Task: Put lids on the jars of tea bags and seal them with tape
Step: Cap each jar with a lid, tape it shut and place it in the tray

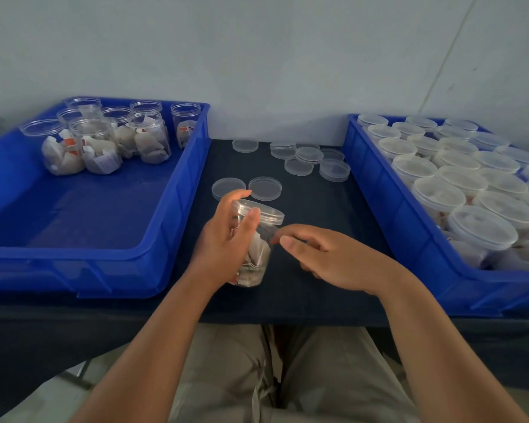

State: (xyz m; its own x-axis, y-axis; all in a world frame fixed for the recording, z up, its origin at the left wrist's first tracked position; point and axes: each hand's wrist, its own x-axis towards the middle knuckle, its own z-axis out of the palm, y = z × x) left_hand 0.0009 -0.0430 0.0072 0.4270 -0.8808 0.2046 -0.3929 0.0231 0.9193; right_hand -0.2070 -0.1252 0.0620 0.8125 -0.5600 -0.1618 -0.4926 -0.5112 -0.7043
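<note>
A clear plastic jar (258, 254) of tea bags stands tilted on the dark table, with a clear lid (264, 212) on its mouth. My left hand (226, 239) wraps around the jar's left side, thumb lying across the front below the lid. My right hand (324, 254) is beside the jar, thumb and forefinger pinched at its right wall just under the lid; a thin clear strip seems to run there, too faint to be sure. Two loose lids (247, 188) lie just behind the jar.
A blue bin (153, 261) on the left holds several open jars of tea bags (104, 141) at its back. A blue bin (409, 227) on the right is packed with lidded jars (458, 190). More loose lids (309, 158) lie at the table's back. My lap is below the table edge.
</note>
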